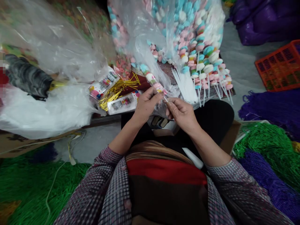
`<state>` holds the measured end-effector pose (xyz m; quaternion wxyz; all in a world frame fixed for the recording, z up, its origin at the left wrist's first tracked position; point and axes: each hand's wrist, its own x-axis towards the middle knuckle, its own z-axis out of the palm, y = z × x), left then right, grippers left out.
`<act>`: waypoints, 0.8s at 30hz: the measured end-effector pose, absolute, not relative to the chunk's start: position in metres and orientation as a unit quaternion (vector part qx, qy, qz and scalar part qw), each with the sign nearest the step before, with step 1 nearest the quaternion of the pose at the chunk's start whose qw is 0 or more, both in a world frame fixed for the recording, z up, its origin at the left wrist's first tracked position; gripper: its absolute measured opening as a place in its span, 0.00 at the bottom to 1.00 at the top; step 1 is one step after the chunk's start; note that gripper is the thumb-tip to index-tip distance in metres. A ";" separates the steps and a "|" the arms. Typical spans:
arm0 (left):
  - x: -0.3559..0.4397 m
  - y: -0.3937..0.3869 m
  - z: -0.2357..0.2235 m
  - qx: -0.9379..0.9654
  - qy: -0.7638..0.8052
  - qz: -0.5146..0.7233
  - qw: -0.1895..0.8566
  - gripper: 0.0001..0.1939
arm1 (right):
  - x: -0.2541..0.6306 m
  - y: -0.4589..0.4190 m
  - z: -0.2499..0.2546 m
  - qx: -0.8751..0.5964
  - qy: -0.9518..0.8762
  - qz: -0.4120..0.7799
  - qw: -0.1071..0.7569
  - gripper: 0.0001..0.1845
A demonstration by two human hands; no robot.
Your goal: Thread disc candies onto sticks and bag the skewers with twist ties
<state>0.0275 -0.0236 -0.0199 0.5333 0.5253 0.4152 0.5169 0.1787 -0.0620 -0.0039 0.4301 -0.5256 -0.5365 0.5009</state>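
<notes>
Between my hands is a marshmallow skewer (150, 76) of blue, white and pink sweets, in what looks like a clear printed wrapper. My left hand (146, 104) pinches it at its lower sweets. Just right of it, my right hand (181, 113) has its fingers closed round the stick end and the wrapper's edge. Gold twist ties (117, 90) lie in a pile left of my hands, beside printed wrappers (123, 103). On the right are loose white sticks (185, 87) and a heap of unwrapped marshmallow skewers (208, 67), sticks pointing towards me.
Behind the skewers stands a big clear bag of marshmallows (185, 15). At left, another person's dark patterned sleeve (28, 76) reaches over white plastic bags (47, 109). An orange crate (278, 67), purple sacks (260, 22) and green string bundles (269, 140) lie to the right.
</notes>
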 end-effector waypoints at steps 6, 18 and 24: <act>0.031 -0.034 -0.010 0.624 0.418 0.465 0.468 0.19 | 0.164 -0.060 -0.011 -0.499 -0.441 0.551 0.503 0.29; 0.022 -0.010 -0.001 0.413 0.362 0.539 0.639 0.21 | 0.156 -0.067 -0.008 -0.495 -0.483 0.544 0.474 0.27; 0.038 -0.027 0.025 0.316 0.374 0.503 0.713 0.20 | 0.152 -0.070 -0.012 -0.484 -0.477 0.556 0.478 0.24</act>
